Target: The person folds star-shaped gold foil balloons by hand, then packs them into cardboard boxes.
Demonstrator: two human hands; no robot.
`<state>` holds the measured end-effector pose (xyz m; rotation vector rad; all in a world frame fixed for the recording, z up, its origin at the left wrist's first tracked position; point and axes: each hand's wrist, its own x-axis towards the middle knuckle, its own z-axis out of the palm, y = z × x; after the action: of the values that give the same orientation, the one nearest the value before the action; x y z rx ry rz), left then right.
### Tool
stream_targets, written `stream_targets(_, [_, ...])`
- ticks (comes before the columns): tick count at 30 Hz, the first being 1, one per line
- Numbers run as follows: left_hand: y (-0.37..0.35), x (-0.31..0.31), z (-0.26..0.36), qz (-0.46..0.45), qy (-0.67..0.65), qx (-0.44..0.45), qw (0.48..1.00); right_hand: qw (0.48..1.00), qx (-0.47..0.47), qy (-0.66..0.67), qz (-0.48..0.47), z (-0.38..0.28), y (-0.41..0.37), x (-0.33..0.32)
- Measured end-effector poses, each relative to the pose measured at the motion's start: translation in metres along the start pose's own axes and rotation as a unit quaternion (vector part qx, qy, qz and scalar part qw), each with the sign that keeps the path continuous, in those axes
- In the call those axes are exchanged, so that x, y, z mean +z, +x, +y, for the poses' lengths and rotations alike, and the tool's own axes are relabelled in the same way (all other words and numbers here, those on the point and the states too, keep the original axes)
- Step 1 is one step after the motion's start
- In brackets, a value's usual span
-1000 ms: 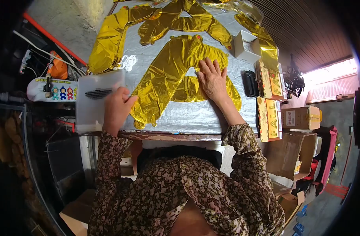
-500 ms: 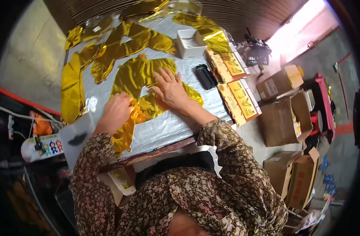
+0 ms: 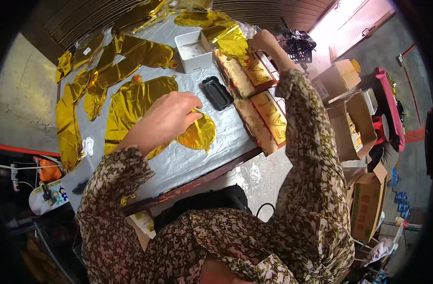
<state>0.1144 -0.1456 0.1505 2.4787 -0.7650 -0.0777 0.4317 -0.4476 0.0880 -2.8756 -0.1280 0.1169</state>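
My left hand point(image 3: 171, 112) is above a flat gold foil balloon point(image 3: 129, 102) on the table, covering part of it. Its fingers are curled with the thumb close to them; anything between them is too small to make out. My right hand point(image 3: 263, 41) reaches to the far right side of the table, beside another gold foil balloon point(image 3: 233, 40) and some clear plastic. Those fingers are bent inward, and what they hold, if anything, is hidden. A black plastic tray point(image 3: 217, 93) and a white box point(image 3: 193, 53) stand between the hands.
More gold foil balloons point(image 3: 69, 125) lie along the table's left and back. Two printed cartons point(image 3: 263, 118) sit at the right edge. Cardboard boxes point(image 3: 363, 123) stand on the floor to the right. A bicycle point(image 3: 299, 47) is beyond the table.
My right hand has left the middle balloon and reached to the far right. My left hand has moved right over that balloon, away from the orange-gold foil piece. The view has shifted right.
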Motion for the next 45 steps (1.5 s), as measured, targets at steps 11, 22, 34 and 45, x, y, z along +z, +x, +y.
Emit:
stream_targets(11, [0.123, 0.01, -0.043, 0.055, -0.007, -0.028, 0.998, 0.955, -0.072, 0.281, 0.055, -0.007, 0.016, 0.021])
stream_targets(22, [0.198, 0.071, -0.06, 0.269, 0.209, 0.085, 0.936, 0.824, 0.008, 0.56, -0.085, -0.009, -0.007, -0.031])
stream_targets(34, [0.192, 0.067, -0.039, 0.353, 0.175, 0.123, 0.911, 0.764, 0.069, 0.613, -0.187, 0.022, 0.008, 0.009])
stream_targets(45, [0.213, 0.049, -0.073, 0.244, -0.276, -0.189, 0.91, 0.767, 0.069, 0.625, -0.131, 0.01, -0.019, 0.001])
